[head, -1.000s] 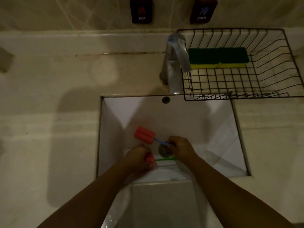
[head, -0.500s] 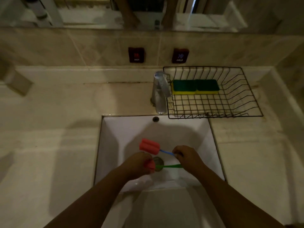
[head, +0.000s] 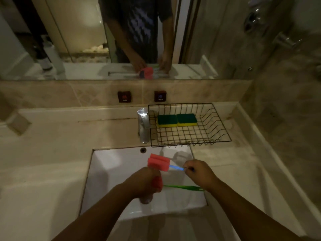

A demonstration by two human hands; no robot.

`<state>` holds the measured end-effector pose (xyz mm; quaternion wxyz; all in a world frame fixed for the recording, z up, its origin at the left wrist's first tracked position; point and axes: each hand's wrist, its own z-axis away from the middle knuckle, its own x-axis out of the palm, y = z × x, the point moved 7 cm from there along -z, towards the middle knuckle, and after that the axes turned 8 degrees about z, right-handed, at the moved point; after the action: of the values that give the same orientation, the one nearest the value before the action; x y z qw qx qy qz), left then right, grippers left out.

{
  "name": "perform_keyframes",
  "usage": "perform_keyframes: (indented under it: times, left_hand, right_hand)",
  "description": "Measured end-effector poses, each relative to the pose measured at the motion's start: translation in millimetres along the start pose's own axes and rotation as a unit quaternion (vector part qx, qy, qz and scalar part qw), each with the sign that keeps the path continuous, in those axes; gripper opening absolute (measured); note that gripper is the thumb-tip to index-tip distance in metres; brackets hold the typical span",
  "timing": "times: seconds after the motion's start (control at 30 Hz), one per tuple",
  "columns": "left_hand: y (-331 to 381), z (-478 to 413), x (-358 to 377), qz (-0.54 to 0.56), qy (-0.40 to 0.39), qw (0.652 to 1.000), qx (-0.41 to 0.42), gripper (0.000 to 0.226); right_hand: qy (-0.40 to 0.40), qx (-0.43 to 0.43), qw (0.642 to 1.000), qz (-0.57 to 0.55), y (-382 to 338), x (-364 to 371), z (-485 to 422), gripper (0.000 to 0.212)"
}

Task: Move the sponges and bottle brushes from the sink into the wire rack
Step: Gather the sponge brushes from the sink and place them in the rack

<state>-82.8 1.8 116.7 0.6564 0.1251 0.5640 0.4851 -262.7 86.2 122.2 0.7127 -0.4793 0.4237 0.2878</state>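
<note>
Two bottle brushes with red sponge heads are lifted above the white sink (head: 112,171). My right hand (head: 199,173) pinches the blue handle of one brush (head: 159,162), whose red head points left and up. My left hand (head: 144,183) grips the red head of the green-handled brush (head: 182,187), whose handle runs right under my right wrist. The black wire rack (head: 218,129) stands behind the sink on the right. Two green and yellow sponges (head: 176,120) lie side by side in its back part.
A chrome tap (head: 143,125) stands just left of the rack, behind the sink. Hot and cold buttons (head: 124,96) sit on the tiled wall under a mirror. The beige counter (head: 52,145) spreads left and right; a wall closes the right side.
Both hands have risen from the sink bottom, each with a brush. The view has tilted up, and the mirror now shows.
</note>
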Motion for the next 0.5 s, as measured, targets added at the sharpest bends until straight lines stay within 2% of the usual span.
perform_keyframes:
  times: [0.1, 0.2, 0.33, 0.5]
  left_hand:
    - [27, -7, -13, -0.002, 0.017, 0.997, 0.072, 0.019]
    - [40, -15, -26, -0.022, 0.021, 0.995, 0.096, 0.025]
    - [70, -21, -35, 0.051, -0.003, 0.98, 0.192, 0.024]
    - [79, -46, -49, 0.001, 0.026, 0.98, 0.198, 0.008]
  right_hand:
    - [0.013, 0.013, 1.0, 0.005, 8, -23, 3, 0.009]
    - [0.025, 0.028, 0.999, 0.019, 11, -37, 1, 0.009]
    - [0.043, 0.057, 0.997, 0.003, 14, -50, -6, 0.007]
    - [0.054, 0.08, 0.995, -0.024, 22, -70, -28, 0.005]
